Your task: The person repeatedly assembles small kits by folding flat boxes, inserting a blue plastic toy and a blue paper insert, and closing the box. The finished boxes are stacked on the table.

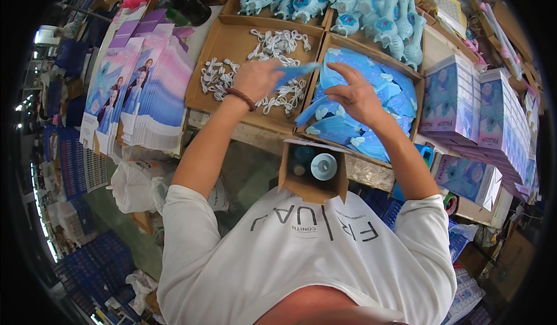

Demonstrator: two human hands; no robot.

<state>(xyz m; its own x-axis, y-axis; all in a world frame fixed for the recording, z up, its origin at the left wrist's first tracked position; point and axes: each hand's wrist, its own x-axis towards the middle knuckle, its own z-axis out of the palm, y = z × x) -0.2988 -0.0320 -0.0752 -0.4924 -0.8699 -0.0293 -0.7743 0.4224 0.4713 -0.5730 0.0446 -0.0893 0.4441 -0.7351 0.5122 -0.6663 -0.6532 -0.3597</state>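
Note:
My left hand (257,80) is above the tray of white cables, its fingers closed on a thin blue wing-shaped piece (299,71) that is smeared by motion and reaches rightward. My right hand (358,94) hovers over a cardboard tray (419,101) of similar blue wing-shaped pieces (371,142) with pale butterfly shapes. Its thumb and fingers are spread, and I see nothing held between them. An open carton (285,171) stands against my shirt at the table edge, with a pale blue round part (324,166) inside it.
Bundled white cables (278,43) lie in the left tray. Light blue toy wands (386,20) fill trays at the back. Flat printed box sleeves (154,98) are stacked on the left. Printed boxes (449,101) stand on the right. A white plastic bag (139,183) hangs below the left table edge.

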